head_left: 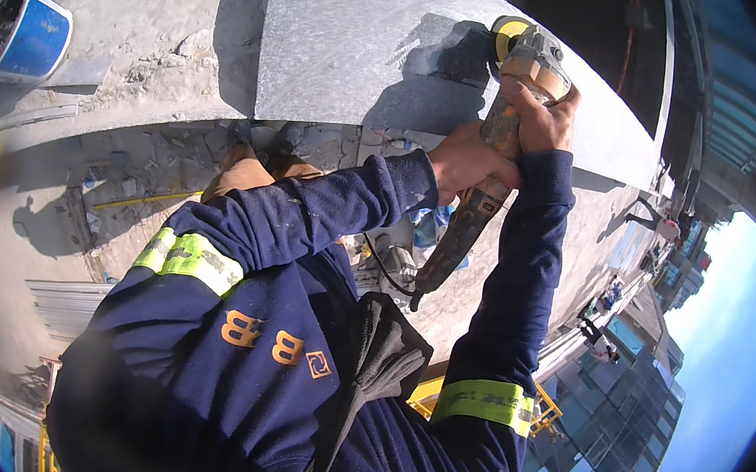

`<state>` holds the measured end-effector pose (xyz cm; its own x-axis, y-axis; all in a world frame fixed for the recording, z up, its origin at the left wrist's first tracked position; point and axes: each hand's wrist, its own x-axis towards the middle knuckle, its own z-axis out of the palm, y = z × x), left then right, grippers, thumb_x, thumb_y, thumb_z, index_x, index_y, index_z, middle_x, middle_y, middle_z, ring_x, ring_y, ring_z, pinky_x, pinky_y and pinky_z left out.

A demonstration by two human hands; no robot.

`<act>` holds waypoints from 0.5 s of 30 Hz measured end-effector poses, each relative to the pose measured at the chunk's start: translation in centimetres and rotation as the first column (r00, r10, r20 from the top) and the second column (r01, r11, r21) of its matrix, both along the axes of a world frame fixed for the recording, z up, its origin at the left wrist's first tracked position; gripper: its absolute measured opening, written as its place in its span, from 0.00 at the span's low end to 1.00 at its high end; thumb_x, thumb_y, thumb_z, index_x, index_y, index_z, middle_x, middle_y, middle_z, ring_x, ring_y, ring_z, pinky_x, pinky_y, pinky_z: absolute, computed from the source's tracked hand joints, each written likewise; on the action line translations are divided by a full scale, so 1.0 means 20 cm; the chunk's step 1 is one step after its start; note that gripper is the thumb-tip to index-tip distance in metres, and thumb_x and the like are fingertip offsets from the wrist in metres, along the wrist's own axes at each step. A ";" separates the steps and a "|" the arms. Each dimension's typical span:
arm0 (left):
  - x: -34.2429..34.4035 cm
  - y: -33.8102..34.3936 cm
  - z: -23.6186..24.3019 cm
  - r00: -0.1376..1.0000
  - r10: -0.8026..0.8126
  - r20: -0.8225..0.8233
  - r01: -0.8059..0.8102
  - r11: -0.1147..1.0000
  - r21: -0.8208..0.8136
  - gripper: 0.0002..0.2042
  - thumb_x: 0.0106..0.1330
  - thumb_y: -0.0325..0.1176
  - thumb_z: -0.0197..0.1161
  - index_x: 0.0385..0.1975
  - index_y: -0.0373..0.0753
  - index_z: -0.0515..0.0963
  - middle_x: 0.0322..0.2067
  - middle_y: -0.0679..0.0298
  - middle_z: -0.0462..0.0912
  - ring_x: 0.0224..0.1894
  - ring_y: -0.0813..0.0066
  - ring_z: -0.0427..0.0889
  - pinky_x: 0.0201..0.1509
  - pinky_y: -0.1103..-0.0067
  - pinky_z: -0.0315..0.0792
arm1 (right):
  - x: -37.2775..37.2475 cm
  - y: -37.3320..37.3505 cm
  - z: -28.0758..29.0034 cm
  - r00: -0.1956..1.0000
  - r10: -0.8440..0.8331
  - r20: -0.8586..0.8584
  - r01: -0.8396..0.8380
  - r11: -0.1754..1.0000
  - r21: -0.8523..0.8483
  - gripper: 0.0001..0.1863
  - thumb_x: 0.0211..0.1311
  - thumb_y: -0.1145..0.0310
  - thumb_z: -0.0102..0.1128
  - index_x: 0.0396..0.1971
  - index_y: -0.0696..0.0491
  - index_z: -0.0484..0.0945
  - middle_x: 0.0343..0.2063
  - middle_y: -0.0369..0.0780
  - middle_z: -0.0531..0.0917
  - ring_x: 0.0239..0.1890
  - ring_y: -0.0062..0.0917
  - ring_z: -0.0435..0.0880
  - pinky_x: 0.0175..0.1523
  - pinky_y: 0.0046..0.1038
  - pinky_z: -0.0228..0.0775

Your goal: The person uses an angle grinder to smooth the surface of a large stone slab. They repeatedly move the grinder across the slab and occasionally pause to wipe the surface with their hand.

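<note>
Both my hands are wrapped round an angle grinder (462,236) with a dark, dusty body. My left hand (470,164) is closed round the middle of the body. Farther up, my right hand (540,119) grips it just behind the metal gear head. At its far end sits a yellow disc (510,35), over the far right part of a light grey slab (332,63). Whether the disc touches the slab I cannot tell. A dark shadow falls on the slab left of the disc. From the grinder's near end a black cord (380,260) curves away.
A blue and white bucket (37,39) stands on the rough concrete ledge at far left. Broken rubble (164,151) and a long yellow strip (147,200) lie below the ledge. Yellow railing (547,409) shows behind my right arm. Several people are far off at right.
</note>
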<state>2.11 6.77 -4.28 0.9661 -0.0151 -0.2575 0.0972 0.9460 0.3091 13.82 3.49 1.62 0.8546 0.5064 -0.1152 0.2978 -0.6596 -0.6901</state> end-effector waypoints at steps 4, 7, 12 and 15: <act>-0.03 -0.02 0.00 0.996 0.063 -0.061 -0.059 0.996 0.061 0.19 0.46 0.20 0.70 0.40 0.30 0.77 0.33 0.58 0.84 0.33 0.68 0.85 0.40 0.72 0.79 | -0.01 -0.01 -0.02 1.000 0.026 0.015 -0.026 0.999 -0.026 0.46 0.40 0.60 0.78 0.56 0.65 0.60 0.42 0.50 0.81 0.43 0.34 0.84 0.48 0.31 0.77; 0.00 -0.02 0.00 0.998 0.013 -0.060 -0.011 0.999 0.047 0.19 0.46 0.20 0.70 0.40 0.30 0.77 0.32 0.58 0.84 0.33 0.68 0.85 0.40 0.72 0.79 | 0.00 -0.02 0.00 0.999 -0.045 0.003 0.045 0.998 -0.035 0.47 0.40 0.59 0.77 0.56 0.64 0.59 0.41 0.50 0.82 0.41 0.34 0.84 0.47 0.30 0.78; -0.01 0.00 0.01 0.996 -0.043 -0.079 0.051 0.994 0.101 0.19 0.46 0.20 0.70 0.41 0.30 0.77 0.32 0.58 0.84 0.33 0.68 0.85 0.40 0.73 0.80 | 0.00 -0.01 -0.01 1.000 -0.019 0.005 0.019 1.000 -0.023 0.47 0.40 0.59 0.78 0.56 0.64 0.59 0.41 0.49 0.81 0.42 0.34 0.84 0.47 0.30 0.78; -0.04 -0.01 0.00 0.995 0.073 -0.063 -0.072 0.997 0.018 0.18 0.46 0.20 0.71 0.39 0.30 0.78 0.31 0.59 0.84 0.32 0.69 0.85 0.38 0.73 0.79 | 0.00 0.00 -0.04 0.999 0.042 -0.011 -0.042 0.999 0.021 0.46 0.40 0.59 0.78 0.56 0.64 0.60 0.42 0.49 0.81 0.42 0.33 0.84 0.48 0.30 0.77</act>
